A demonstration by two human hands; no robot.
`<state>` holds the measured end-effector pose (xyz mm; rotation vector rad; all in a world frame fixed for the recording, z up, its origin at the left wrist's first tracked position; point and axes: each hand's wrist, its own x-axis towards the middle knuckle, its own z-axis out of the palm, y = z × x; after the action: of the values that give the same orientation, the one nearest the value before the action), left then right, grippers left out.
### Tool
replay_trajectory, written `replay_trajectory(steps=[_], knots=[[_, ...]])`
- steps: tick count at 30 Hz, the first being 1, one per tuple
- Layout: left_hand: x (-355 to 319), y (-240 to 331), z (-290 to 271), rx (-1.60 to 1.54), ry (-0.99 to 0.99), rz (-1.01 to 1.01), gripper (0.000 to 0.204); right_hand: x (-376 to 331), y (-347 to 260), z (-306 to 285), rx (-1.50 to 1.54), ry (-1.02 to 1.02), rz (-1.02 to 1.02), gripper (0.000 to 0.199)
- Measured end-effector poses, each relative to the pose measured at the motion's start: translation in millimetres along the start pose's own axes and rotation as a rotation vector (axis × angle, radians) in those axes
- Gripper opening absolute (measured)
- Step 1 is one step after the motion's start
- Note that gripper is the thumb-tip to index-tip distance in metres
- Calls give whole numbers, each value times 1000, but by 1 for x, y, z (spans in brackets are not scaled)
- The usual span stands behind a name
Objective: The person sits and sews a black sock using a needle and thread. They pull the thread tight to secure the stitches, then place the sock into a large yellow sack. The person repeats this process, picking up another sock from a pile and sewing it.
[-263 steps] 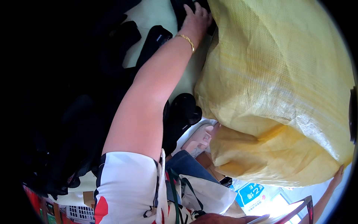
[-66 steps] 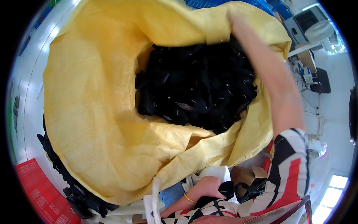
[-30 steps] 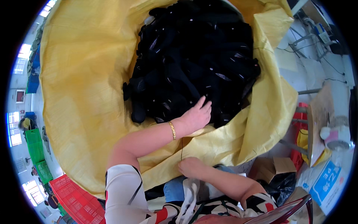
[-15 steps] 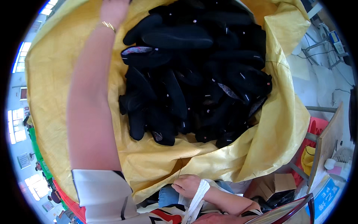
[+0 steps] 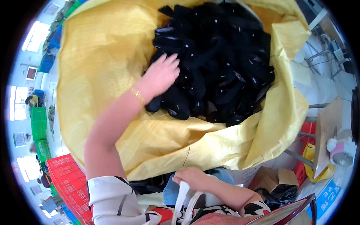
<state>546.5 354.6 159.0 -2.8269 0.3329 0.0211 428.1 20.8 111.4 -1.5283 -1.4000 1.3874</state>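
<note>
A big yellow woven sack [image 5: 101,63] lies wide open before me. Inside is a heap of black soft items that look like cloth shoes [image 5: 217,52], with small white tags and some patterned linings. My left hand [image 5: 161,75] is over the heap's left edge, slightly blurred, fingers stretched out and holding nothing I can see. Just below the sack's near rim, my right hand [image 5: 191,179] is closed, its fingers curled in. What it pinches is hidden. A white strap [image 5: 182,198] hangs beneath it, and a thin dark thread [image 5: 187,152] runs down the sack toward it.
Red crates [image 5: 69,183] and green crates [image 5: 38,122] stand at left. To the right are a wooden board [image 5: 328,135], a small fan [image 5: 342,152], and metal legs. An open cardboard box [image 5: 272,178] with a black plastic bag sits at lower right.
My left hand has come down from the sack's far left edge onto the heap. The view has shifted, showing more crates at left. My right hand stays near the rim; the white strap hangs lower.
</note>
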Motion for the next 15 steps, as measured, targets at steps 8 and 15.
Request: replay_trajectory(steps=[8, 15], knots=[[-280, 252, -131, -964, 293, -760, 15, -69, -30, 20, -76, 443, -5, 22], [-358, 488, -153, -1532, 306, -1073, 17, -235, -100, 54, 160, 686, 113, 64]])
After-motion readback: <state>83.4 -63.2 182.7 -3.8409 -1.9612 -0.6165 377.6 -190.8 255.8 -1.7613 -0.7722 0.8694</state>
